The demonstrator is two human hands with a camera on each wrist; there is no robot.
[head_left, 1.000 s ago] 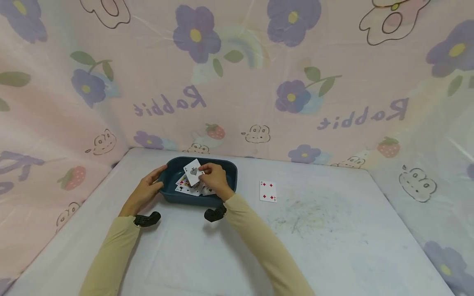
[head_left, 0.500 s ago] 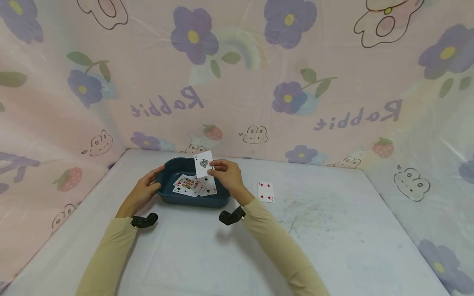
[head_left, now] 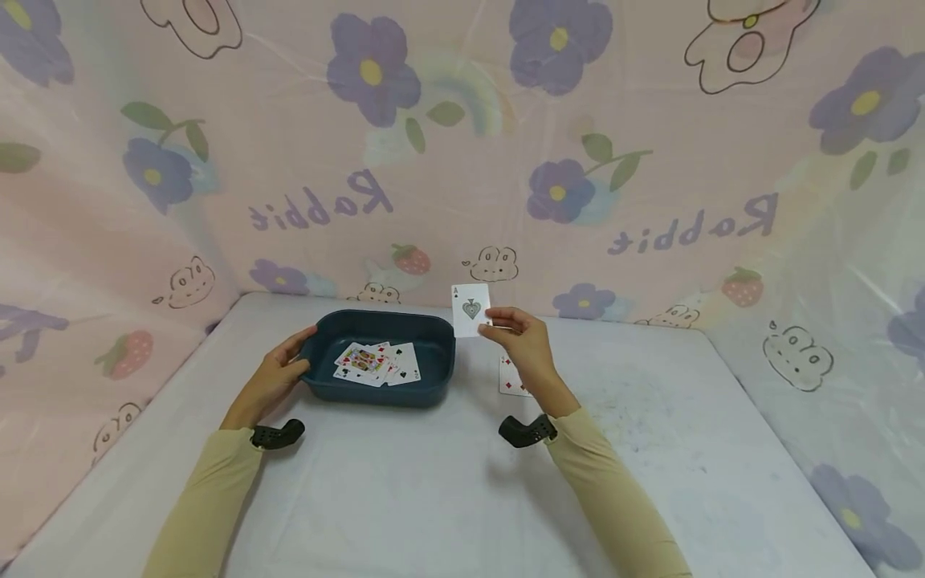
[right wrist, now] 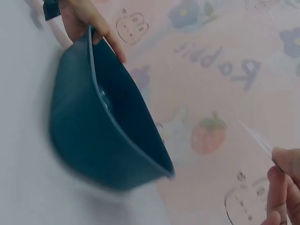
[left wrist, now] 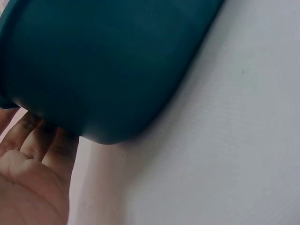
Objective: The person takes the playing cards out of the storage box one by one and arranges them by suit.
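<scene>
My right hand [head_left: 525,347] pinches an ace of spades [head_left: 468,307] by its lower right corner, in the air just past the right end of a dark teal basin [head_left: 429,395]. From the right wrist view the same card [right wrist: 255,137] shows nearly edge-on between thumb and fingertips. My left hand [head_left: 269,377] grips the basin's left end, thumb and fingers at the rim. Several face-up playing cards [head_left: 376,364], a king or other court card among them, lie overlapping inside the basin. On the table, a four of diamonds [head_left: 511,379] is partly hidden behind my right hand.
A white cloth covers the table [head_left: 405,490], with dark smudges [head_left: 636,417] on its right side. Pink patterned sheeting [head_left: 448,201] rises close behind the basin and along both sides. Each wrist wears a black camera mount.
My right hand has lifted the ace of spades from over the basin and carried it rightward beyond the rim. My left hand keeps its hold on the basin.
</scene>
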